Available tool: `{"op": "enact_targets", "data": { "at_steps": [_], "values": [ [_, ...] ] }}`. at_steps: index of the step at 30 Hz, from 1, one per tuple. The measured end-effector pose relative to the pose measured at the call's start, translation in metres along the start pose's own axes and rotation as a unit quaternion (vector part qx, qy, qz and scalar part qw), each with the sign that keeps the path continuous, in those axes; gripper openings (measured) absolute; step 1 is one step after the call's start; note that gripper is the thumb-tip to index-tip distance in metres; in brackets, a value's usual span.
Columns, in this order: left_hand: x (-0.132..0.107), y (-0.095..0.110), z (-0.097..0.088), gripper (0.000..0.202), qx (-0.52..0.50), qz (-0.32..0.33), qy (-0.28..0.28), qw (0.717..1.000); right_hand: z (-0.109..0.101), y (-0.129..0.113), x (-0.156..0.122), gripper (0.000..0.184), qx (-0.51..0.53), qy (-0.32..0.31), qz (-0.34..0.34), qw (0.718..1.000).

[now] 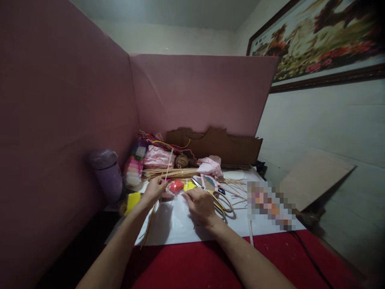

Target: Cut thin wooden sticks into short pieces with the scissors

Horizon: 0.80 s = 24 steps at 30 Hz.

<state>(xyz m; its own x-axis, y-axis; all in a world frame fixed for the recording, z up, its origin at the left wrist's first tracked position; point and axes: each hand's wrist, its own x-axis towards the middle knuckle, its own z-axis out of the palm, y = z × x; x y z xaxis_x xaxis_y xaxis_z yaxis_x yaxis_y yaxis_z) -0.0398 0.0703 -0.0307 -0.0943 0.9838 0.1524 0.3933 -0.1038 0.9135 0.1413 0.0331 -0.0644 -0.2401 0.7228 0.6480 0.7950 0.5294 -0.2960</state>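
Observation:
My left hand [155, 190] is closed round a thin wooden stick [150, 222] that slants down toward the table's front edge. My right hand [201, 205] rests on the white sheet [177, 224], fingers curled and pinched at something small that I cannot make out. Between the two hands lie a red clay block [175, 186] and a yellow clay block [189, 186] in clear wrap. Gold-handled scissors [221, 202] lie just right of my right hand. A bundle of thin sticks [168, 173] lies behind the hands.
Pink foam boards [198, 92] wall the left and back. A purple cup [106, 172] stands at left, with a yellow block [133, 200] near it. Pink cloth bundles [156, 157], a twine ball [181, 161], brown cardboard [222, 146] and a red tablecloth [192, 265] surround the sheet.

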Motion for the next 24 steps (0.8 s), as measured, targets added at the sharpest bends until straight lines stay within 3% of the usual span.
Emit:
{"op": "enact_targets", "data": {
  "at_steps": [4, 7, 11, 17, 21, 24],
  "values": [
    [-0.017, 0.031, -0.001, 0.031, -0.249, 0.031, -0.101, 0.963, -0.005, -0.003, 0.002, 0.036, 0.125, 0.012, 0.002, 0.992],
    [-0.027, 0.048, 0.006, 0.032, -0.331, 0.075, -0.156, 0.928, -0.008, -0.003, 0.005, 0.036, 0.199, 0.01, -0.013, 0.98],
    [-0.033, 0.048, 0.021, 0.028, -0.399, 0.088, -0.196, 0.891, -0.003, -0.003, 0.005, 0.018, 0.258, -0.025, -0.003, 0.966],
    [-0.033, 0.036, 0.036, 0.028, -0.41, 0.08, -0.168, 0.893, 0.014, 0.004, 0.002, 0.013, 0.282, -0.104, 0.033, 0.953],
    [-0.034, 0.031, 0.041, 0.03, -0.402, 0.066, -0.161, 0.899, 0.016, 0.009, 0.0, 0.011, 0.289, -0.18, 0.029, 0.94],
    [-0.037, 0.028, 0.046, 0.036, -0.386, 0.065, -0.148, 0.908, 0.016, 0.009, -0.002, 0.014, 0.321, -0.196, 0.023, 0.926]
  ]
}}
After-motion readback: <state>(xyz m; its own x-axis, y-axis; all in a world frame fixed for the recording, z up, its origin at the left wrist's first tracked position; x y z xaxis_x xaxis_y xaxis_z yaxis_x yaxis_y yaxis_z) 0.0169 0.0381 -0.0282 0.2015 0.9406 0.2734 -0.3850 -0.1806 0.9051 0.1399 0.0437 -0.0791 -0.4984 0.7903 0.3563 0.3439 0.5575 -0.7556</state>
